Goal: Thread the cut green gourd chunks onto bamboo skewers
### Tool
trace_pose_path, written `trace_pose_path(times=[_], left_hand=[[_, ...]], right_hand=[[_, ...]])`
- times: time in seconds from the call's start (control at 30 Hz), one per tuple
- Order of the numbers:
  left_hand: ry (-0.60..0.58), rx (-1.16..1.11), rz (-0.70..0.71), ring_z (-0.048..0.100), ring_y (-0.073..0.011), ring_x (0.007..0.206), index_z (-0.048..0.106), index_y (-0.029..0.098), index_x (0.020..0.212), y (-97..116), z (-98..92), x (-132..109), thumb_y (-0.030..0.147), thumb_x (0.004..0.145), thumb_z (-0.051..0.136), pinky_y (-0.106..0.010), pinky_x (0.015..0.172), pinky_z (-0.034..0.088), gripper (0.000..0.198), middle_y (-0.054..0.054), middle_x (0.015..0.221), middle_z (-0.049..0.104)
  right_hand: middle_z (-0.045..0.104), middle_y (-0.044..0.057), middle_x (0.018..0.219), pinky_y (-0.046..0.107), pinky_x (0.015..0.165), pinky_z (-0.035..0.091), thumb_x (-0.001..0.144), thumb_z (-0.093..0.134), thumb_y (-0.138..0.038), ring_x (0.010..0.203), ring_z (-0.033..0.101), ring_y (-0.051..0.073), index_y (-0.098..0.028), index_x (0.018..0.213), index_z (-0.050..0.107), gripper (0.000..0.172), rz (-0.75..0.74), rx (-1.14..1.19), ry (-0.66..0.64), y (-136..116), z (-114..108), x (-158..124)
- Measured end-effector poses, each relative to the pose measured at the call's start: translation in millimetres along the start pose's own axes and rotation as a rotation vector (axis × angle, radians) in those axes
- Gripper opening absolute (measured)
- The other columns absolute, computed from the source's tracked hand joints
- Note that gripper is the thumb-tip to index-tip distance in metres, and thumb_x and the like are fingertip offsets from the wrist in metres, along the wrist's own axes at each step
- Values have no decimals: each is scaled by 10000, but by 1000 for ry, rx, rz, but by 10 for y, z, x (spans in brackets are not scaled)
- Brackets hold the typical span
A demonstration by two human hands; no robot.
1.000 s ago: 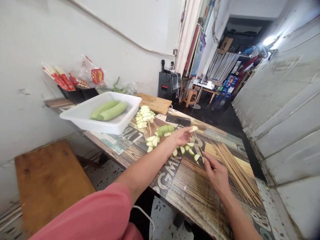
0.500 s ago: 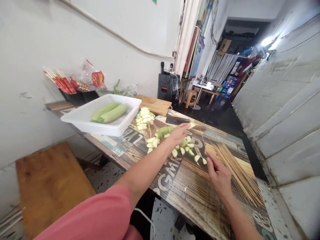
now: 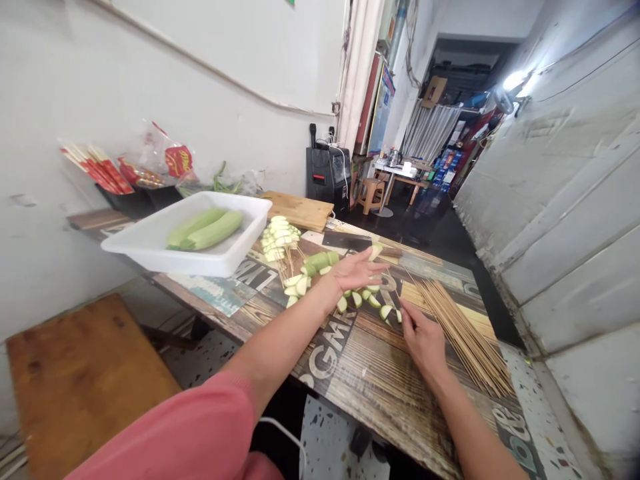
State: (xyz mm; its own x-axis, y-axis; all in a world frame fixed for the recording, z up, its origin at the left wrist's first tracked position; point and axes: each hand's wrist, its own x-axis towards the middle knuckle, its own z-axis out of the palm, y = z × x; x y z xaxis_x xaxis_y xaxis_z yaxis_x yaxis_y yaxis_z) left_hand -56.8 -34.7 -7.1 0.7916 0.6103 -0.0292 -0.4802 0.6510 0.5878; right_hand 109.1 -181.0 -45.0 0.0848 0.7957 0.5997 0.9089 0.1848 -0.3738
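My left hand (image 3: 356,272) reaches over the table, palm partly turned up and the lower fingers stretched out. A pale green zucchini piece (image 3: 377,251) is at its thumb and index finger, seemingly pinched there. My right hand (image 3: 424,337) is closed on a thin wooden skewer (image 3: 395,283), which points up and away toward the left hand. Cut zucchini wedges (image 3: 385,312) lie between and below the hands, some hidden by the left hand. Behind the left wrist rests a sliced zucchini (image 3: 319,263). Skewered zucchini slices (image 3: 281,235) are piled farther left.
A bundle of bare skewers (image 3: 465,337) lies right of my right hand. A cleaver (image 3: 350,240) is beyond the left hand. At left stands a white tub (image 3: 240,257) with two whole zucchinis (image 3: 215,230). A wooden board (image 3: 297,209) and a black speaker (image 3: 327,177) are at the back.
The left hand has turned its palm up and its fingers have spread, with the zucchini piece at the thumb side. The skewer in my right hand now points closer to the left hand.
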Motion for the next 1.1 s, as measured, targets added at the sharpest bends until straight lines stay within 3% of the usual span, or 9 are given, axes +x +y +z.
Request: trace_pose_path(times=[0.17,0.33,0.47,0.63,0.77,1.1], left_hand=[[18,6,-73,541,-258,1048,525,129,840,17,14,-15,392,803,558,-499,883,373,268,-204,1056,587],[108,16,-79,519,-253,1091,541,139,888,9,22,-4,388,782,590,-464,878,406,275,-191,1063,580],[211,-10,10,560,-216,1039,575,150,891,-24,26,32,286,773,621,-431,893,426,186,-131,1013,613],[343,-69,178,637,-178,858,594,120,855,-42,69,54,137,796,573,-393,855,473,65,-92,849,668],[428,-35,206,654,-172,765,597,107,840,-51,117,46,112,801,556,-367,809,503,57,-95,771,676],[469,13,204,658,-182,754,591,104,793,-82,142,54,95,784,567,-365,775,518,27,-107,769,676]], right_hand=[[704,74,913,305,696,521,844,445,-288,759,676,206,-213,1047,672,313,67,-89,-62,101,19,21],[710,99,854,308,670,518,837,432,-297,726,673,205,-154,985,692,332,216,-63,42,166,-32,50],[695,93,950,287,728,518,837,461,-328,809,669,192,-157,1036,671,336,126,110,120,31,-76,45],[686,59,992,258,789,509,841,477,-303,876,657,174,-191,1064,659,309,17,192,47,-117,-90,20],[688,60,988,250,796,506,840,476,-291,905,648,177,-173,1073,655,317,28,186,-10,-118,-79,6],[695,61,965,252,777,510,837,474,-294,872,655,174,-181,1074,657,320,41,199,-57,-120,-55,-6]])
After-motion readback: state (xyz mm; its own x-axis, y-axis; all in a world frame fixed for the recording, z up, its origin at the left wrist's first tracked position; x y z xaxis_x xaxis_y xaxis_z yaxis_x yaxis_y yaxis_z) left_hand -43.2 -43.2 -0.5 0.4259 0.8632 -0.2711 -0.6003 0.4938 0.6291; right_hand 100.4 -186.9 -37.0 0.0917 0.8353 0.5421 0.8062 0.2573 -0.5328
